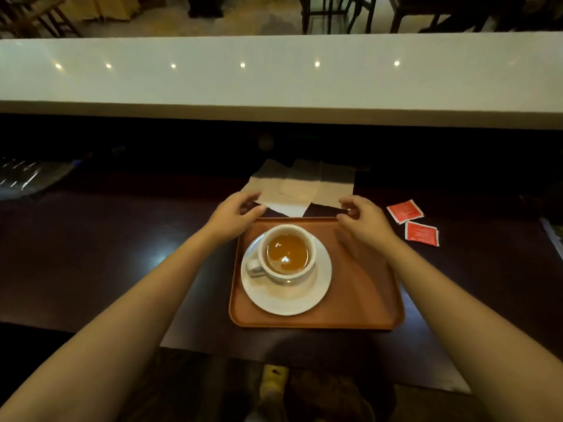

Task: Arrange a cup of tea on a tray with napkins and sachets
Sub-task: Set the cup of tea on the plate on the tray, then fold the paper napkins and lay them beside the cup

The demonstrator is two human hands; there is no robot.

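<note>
- Tray sits lower centre of frame on the dark counter. Cup of tea on its saucer takes the tray's left half, the right half is bare. Cup is nearly full, so any knock on the tray likely slops tea into the saucer.
- Both forearms cross low over the tray. Left arm passes just beside the cup rim. Pulling back low could clip the cup or its handle, which points left.
- Left hand at centre frame, fingers curled at the near left edge of the napkins. Looks like a pinch starting, but I can't tell if it actually grips.
- Right hand is pinching the near right corner of the napkins, just past the tray's far rim.
- Napkins are a loose overlapping spread, not a stack. Lifting by two corners probably leaves sheets behind or fans them out, and a drooping edge could land in the tea.
- Two red sachets right of centre, off the tray, well clear of both hands. Still to be placed, and easy to sweep off with the right sleeve-side arm.
</note>
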